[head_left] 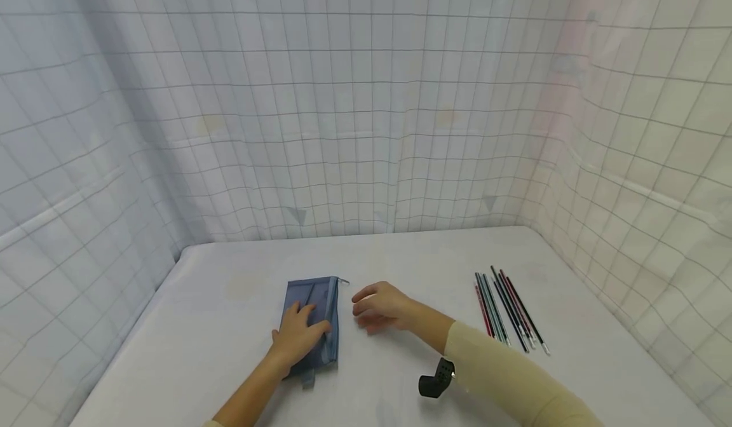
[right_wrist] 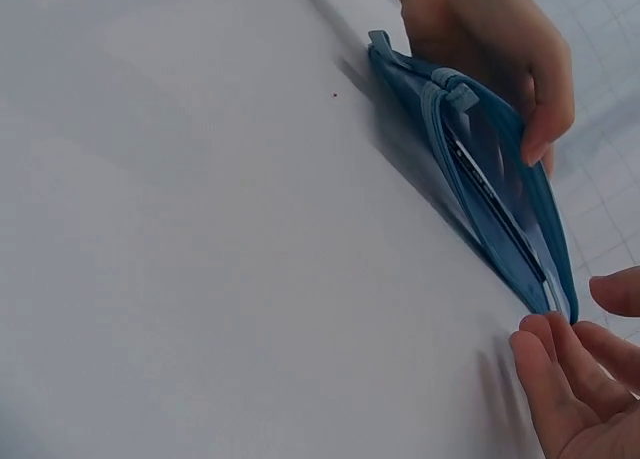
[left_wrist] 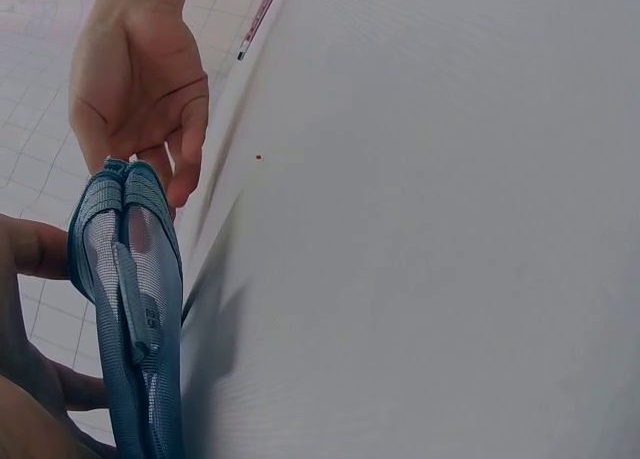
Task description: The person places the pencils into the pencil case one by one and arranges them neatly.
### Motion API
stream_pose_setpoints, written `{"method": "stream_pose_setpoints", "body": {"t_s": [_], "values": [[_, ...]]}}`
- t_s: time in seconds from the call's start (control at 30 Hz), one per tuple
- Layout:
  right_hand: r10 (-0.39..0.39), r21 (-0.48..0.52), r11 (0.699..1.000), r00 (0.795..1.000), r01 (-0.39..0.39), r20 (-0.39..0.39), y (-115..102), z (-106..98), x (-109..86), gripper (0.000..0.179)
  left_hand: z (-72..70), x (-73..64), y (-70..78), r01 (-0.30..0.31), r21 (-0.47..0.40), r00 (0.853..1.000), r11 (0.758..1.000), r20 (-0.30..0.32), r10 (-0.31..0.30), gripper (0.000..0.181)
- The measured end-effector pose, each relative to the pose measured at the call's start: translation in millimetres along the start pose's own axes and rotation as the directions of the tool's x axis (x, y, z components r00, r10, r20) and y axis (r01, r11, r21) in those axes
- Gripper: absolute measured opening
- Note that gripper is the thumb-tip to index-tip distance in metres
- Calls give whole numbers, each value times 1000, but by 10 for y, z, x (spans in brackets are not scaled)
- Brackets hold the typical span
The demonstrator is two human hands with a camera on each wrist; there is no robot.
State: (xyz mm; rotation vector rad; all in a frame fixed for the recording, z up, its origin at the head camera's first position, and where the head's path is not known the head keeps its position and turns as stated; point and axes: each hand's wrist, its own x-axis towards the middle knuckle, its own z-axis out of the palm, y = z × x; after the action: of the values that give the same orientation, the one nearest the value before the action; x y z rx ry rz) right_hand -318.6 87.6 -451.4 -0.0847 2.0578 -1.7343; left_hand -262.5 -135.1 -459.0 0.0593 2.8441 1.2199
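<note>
The pouch [head_left: 323, 303] lies left of centre on the tabletop [head_left: 389, 382], a flat blue rectangle of fine see-through mesh edged with tightly woven tape. Its long open side faces right, the two taped lips parted into a narrow leaf shape. A thin metallic pull [head_left: 343, 281] juts from the far corner and a short fabric tab [head_left: 308, 379] from the near end. Inside lies one slim, dark pencil [right_wrist: 500, 214], running lengthwise along the opening.

My left hand [head_left: 294, 338] holds the pouch, fingers spread over the mesh and thumb bent over the upper lip. My right hand [head_left: 383, 306] holds nothing; its fingers are loosely bent, just beside the open side. The right wrist view overlaps its fingertips with the pouch's end, but from my head I see a gap.

Well to the right, a loose row of straight, slender pencils [head_left: 509, 309] lies slantwise: red, teal and dark shafts, some with pale ends. A small, rounded black device [head_left: 437, 378] sits by my cream sleeve [head_left: 503, 370]. The tabletop is smooth, matt white; around it hang pale, softly rippled sheets [head_left: 343, 96] printed with a thin dark grid.
</note>
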Motion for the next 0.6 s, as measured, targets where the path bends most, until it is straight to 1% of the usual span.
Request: {"method": "stream_pose_setpoints", "body": {"t_s": [0.33, 0.6], "values": [[-4, -47, 999, 1000, 3, -18, 94, -303, -128, 33, -12, -6, -29, -7, -38, 1000, 999, 20, 8, 77], [5, -72, 997, 998, -10, -62, 98, -555, -232, 36, -18, -23, -29, -2, -52, 1000, 999, 20, 3, 76]]}}
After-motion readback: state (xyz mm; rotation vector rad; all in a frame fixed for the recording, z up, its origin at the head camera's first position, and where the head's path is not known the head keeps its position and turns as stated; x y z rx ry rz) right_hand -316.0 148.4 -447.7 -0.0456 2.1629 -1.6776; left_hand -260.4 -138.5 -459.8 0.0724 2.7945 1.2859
